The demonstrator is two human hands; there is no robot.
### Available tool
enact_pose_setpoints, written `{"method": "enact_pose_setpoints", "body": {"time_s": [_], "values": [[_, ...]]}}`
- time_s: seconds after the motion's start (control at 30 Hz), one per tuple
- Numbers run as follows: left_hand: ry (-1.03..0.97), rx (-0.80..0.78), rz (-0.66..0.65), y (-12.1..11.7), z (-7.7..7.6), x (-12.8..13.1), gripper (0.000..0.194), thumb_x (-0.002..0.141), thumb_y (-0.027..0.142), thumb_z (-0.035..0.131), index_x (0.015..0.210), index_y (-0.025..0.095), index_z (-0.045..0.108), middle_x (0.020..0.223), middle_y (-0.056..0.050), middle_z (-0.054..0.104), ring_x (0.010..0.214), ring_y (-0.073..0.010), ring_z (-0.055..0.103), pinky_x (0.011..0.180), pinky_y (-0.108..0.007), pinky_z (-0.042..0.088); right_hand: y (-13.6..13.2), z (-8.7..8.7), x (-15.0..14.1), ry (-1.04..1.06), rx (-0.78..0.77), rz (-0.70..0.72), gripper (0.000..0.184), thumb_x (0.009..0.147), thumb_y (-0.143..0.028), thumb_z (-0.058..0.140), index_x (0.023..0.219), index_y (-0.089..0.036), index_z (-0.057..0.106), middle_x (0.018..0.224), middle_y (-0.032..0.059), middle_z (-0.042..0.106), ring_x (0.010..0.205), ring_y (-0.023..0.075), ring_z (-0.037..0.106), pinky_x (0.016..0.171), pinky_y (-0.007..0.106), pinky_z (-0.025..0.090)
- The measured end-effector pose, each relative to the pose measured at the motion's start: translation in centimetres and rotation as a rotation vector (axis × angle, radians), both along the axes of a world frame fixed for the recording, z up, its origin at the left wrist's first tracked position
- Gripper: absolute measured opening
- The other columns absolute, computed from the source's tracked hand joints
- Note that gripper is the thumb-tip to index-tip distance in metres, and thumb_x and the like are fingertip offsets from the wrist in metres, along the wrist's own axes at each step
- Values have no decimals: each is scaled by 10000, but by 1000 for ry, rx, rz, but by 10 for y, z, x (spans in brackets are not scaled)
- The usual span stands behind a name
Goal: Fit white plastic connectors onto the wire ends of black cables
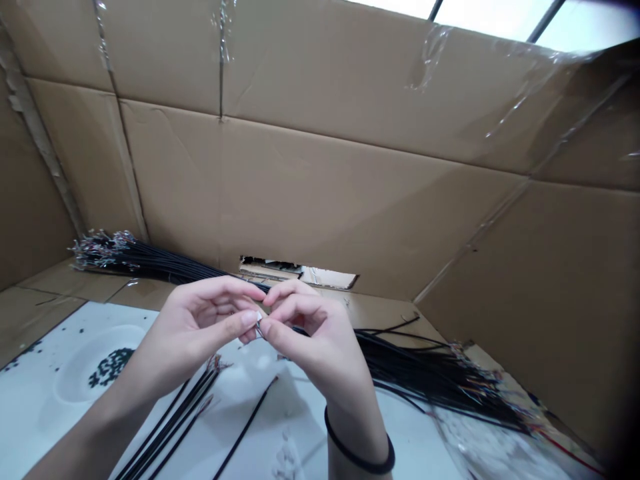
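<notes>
Above the white tabletop, my left hand (195, 323) is closed in a pinch, its thumb and fingertips on a small white piece (259, 317) that looks like a connector. My right hand (313, 327) is pinched against it from the other side, with a thin dark strand showing between the fingertips; what it grips is mostly hidden. Below my hands, several black cables (173, 423) with bare coppery wire ends lie near my left forearm. A single black cable (245, 427) rests between my forearms. A black band (360, 460) circles my right wrist.
Tall cardboard walls (320, 180) enclose the work area, with a slot (327, 277) low in the back one. Bundles of black cables lie behind left (165, 260) and at right (425, 373). A shallow white dish (65, 380) holds small dark pieces (113, 367). Clear plastic (480, 440) lies front right.
</notes>
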State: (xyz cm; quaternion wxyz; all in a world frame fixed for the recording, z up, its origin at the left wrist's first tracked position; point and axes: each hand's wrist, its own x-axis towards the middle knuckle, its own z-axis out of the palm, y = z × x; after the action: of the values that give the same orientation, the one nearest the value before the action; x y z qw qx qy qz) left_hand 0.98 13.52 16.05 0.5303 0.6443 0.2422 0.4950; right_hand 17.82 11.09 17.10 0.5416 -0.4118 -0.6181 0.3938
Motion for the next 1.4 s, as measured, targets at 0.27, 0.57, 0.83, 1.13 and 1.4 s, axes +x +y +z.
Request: {"method": "enact_pose_setpoints", "body": {"time_s": [0.27, 0.57, 0.83, 1.13, 1.4], "values": [[64, 6, 107, -2, 0, 3, 129, 816, 231, 732, 939, 194, 718, 794, -9, 727, 713, -115, 685, 647, -148, 572, -2, 3, -2, -70, 16, -40, 148, 724, -239, 668, 597, -170, 639, 943, 60, 614, 754, 136, 602, 590, 241, 485], [109, 53, 196, -5, 2, 4, 103, 820, 228, 731, 923, 228, 722, 823, 28, 733, 746, -78, 683, 674, -89, 547, 0, 1, -2, -262, -9, -29, 166, 749, -271, 651, 626, -177, 590, 806, 41, 656, 709, 140, 585, 571, 247, 435], [142, 110, 232, -4, 0, 4, 92, 834, 235, 718, 926, 233, 711, 832, 41, 730, 731, -71, 680, 661, -89, 548, -1, 1, -2, -285, 19, -13, 197, 767, -252, 640, 595, -177, 581, 724, 24, 639, 663, 127, 553, 567, 248, 418], [195, 136, 281, -6, 0, 2, 120, 839, 264, 707, 954, 231, 700, 870, 26, 728, 763, -89, 681, 685, -105, 550, 0, 0, -3, -338, 45, -15, 168, 779, -216, 606, 617, -175, 592, 695, 14, 620, 655, 129, 533, 561, 256, 399], [304, 346, 345, -3, 0, 3, 95, 821, 165, 681, 886, 224, 716, 807, 33, 721, 710, -79, 671, 670, -91, 533, 1, -1, -5, -346, 52, -19, 191, 790, -206, 601, 603, -174, 575, 703, 11, 617, 650, 119, 531, 554, 243, 391]]}}
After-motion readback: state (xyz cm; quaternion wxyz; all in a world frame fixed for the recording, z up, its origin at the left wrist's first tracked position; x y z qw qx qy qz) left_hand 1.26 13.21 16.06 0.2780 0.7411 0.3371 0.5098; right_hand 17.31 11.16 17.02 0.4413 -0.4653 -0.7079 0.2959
